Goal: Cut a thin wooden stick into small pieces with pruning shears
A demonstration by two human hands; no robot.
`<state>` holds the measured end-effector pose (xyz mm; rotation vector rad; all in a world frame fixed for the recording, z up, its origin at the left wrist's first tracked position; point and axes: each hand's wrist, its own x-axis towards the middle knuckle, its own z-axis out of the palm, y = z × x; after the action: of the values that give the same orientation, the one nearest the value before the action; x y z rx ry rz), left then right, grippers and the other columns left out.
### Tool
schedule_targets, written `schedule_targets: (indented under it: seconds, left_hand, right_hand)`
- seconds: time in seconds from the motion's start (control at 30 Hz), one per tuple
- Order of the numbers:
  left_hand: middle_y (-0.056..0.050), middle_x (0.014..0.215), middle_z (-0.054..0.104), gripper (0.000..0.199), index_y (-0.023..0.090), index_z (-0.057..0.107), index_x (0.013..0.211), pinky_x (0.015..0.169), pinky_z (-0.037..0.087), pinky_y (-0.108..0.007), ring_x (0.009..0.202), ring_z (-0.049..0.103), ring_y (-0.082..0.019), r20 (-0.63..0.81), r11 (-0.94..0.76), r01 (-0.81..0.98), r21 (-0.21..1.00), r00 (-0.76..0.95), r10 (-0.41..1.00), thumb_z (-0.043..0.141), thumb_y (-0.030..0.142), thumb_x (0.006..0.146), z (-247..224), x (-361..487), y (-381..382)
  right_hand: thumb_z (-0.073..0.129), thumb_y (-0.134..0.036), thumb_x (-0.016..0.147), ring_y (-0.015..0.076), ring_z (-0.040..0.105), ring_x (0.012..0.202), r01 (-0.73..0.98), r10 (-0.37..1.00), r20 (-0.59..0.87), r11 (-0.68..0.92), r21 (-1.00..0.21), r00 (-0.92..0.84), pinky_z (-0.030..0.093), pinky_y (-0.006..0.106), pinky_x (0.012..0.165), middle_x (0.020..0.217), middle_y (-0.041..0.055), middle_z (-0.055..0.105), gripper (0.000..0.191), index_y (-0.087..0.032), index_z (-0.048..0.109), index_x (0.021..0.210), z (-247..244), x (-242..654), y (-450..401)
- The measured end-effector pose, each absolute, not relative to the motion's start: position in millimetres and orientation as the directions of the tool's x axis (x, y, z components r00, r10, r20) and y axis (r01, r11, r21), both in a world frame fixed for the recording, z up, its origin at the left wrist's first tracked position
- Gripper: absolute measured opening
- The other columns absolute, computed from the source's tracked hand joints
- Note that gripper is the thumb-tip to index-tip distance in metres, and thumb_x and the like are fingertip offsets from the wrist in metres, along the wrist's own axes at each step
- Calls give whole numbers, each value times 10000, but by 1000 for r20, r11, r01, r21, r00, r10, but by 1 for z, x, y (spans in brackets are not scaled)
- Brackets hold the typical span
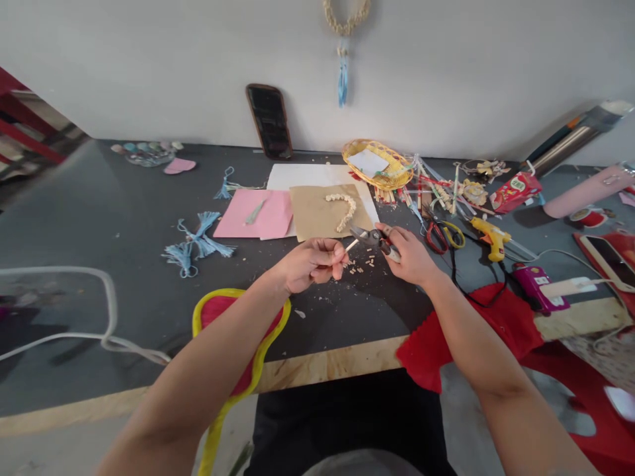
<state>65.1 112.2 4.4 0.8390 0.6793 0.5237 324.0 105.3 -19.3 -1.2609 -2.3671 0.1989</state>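
My left hand [318, 264] is closed, pinching a thin pale stick [352, 245] that points up and to the right. In my right hand [404, 254] are pruning shears [372, 237] with dark blades and pale handles. Their blades meet the stick's far end; I cannot tell whether they have cut into it. Small cut stick pieces [370, 262] lie scattered on the dark tabletop just below. Behind the shears, a curved row of pale pieces [348, 206] rests on a brown paper sheet [312, 208].
Pink paper [231, 218] and blue tassels [198, 244] lie left. A wicker basket [404, 178], scissors [436, 237], a yellow glue gun [491, 238] and a purple power adapter [532, 287] stand right. A phone [270, 122] leans on the wall. Red cloth [506, 324] overhangs the front edge.
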Motion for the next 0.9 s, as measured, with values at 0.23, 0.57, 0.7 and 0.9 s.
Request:
schedule_targets:
  seconds: [0.23, 0.57, 0.7, 0.9]
  left_hand:
    - [-28, 469, 614, 323, 123, 642, 677, 330, 99, -150, 318, 253, -7, -307, 563, -182, 806, 684, 661, 852, 363, 627, 0, 65, 113]
    - [-32, 477, 617, 355, 113, 637, 678, 337, 119, -143, 327, 264, -2, -317, 561, -192, 805, 660, 681, 868, 375, 613, -3, 64, 115]
    - [-33, 483, 618, 354, 111, 630, 683, 342, 123, -142, 331, 274, -4, -311, 555, -201, 807, 654, 690, 864, 370, 620, -4, 65, 115]
    - [-32, 501, 621, 340, 114, 630, 698, 353, 124, -146, 340, 285, -6, -316, 550, -209, 809, 634, 706, 850, 367, 641, -8, 67, 116]
  right_hand:
    - [522, -208, 852, 316, 578, 1085, 763, 811, 334, 575, -296, -481, 491, 462, 892, 1170, 159, 614, 558, -158, 422, 1399, -22, 325, 106]
    - [518, -199, 842, 327, 572, 1111, 776, 822, 305, 562, -288, -481, 489, 473, 897, 1203, 167, 611, 579, -154, 418, 1410, -23, 324, 108]
    - [524, -206, 848, 328, 575, 1119, 784, 831, 296, 549, -291, -472, 485, 481, 907, 1223, 169, 612, 553, -153, 439, 1392, -24, 325, 109]
    - [527, -212, 862, 308, 589, 1101, 774, 831, 298, 550, -315, -469, 492, 459, 916, 1218, 154, 624, 526, -160, 455, 1380, -25, 327, 110]
